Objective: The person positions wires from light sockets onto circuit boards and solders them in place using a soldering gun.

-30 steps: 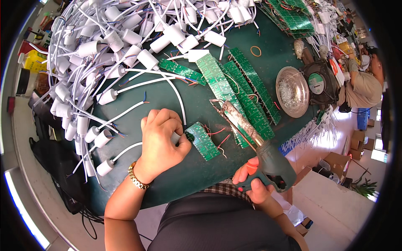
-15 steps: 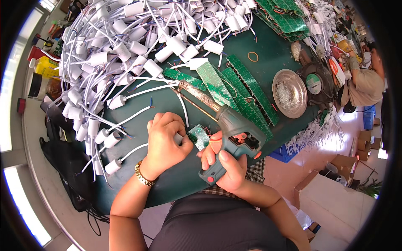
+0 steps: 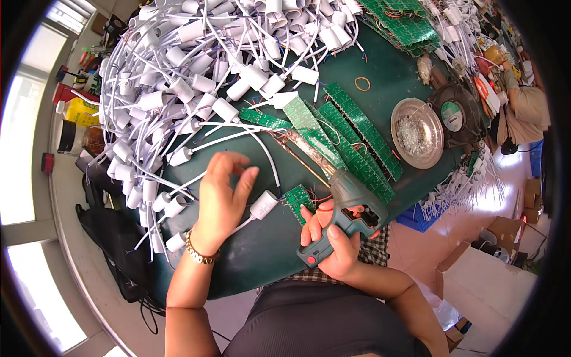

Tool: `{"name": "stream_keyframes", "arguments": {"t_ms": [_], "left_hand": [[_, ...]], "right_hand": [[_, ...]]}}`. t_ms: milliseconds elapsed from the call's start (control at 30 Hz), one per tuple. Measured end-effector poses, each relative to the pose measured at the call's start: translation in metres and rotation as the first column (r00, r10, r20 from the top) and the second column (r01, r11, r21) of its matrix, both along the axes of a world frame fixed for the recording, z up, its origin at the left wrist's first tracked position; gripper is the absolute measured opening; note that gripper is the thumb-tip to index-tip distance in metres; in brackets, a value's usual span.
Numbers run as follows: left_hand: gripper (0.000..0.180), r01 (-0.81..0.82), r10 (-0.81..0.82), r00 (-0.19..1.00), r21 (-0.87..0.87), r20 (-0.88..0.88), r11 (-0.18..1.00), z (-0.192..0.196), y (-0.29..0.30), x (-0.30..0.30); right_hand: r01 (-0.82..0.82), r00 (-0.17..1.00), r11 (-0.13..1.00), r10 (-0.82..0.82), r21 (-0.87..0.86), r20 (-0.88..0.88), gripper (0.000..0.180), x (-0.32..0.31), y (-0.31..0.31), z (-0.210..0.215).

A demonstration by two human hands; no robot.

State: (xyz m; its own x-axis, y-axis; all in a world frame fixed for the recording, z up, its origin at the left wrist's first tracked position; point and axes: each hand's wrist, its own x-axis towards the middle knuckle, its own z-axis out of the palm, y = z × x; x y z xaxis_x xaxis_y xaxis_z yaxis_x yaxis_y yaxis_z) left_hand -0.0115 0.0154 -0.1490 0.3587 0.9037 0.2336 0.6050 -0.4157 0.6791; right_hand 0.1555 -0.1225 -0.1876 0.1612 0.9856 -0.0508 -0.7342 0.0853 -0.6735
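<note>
One left hand (image 3: 221, 199) held loosely wide beside a socket (image 3: 263, 204); right hand (image 3: 340, 259), angled inward, wrapped round a soldering gun (image 3: 351, 191) aimed forward-left.

You're not getting any readable text here, sorry. By the right edge of your worktop (image 3: 389, 71), the fan (image 3: 464, 113) is showing a round green-and-white label (image 3: 451, 116), but its print is coming out too small to make out. Toward the front edge, the white lamp holder (image 3: 264, 204) is showing what's looking like faint grey marking, and that's blurring on you too.
</note>
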Motion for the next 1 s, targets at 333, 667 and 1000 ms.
{"name": "stream_keyframes", "arguments": {"t_ms": [333,667,1000], "left_hand": [[0.043,-0.243,0.339,0.768,0.242,-0.543,0.939,-0.005,0.106,0.025],[0.023,0.237,-0.091,0.359,0.004,0.929,0.971,0.123,0.081,-0.080],[0.034,0.482,-0.621,0.717,-0.869,0.318,0.112,0.011,-0.049,-0.029]], "right_hand": [[0.000,0.996,0.990,0.012,0.138,-0.086,0.041,0.000,-0.007,-0.017],[-0.042,0.994,0.998,0.047,0.051,-0.101,0.044,0.005,-0.007,-0.014],[-0.023,0.988,0.984,0.049,0.176,-0.147,0.041,0.002,-0.008,-0.022]]}}
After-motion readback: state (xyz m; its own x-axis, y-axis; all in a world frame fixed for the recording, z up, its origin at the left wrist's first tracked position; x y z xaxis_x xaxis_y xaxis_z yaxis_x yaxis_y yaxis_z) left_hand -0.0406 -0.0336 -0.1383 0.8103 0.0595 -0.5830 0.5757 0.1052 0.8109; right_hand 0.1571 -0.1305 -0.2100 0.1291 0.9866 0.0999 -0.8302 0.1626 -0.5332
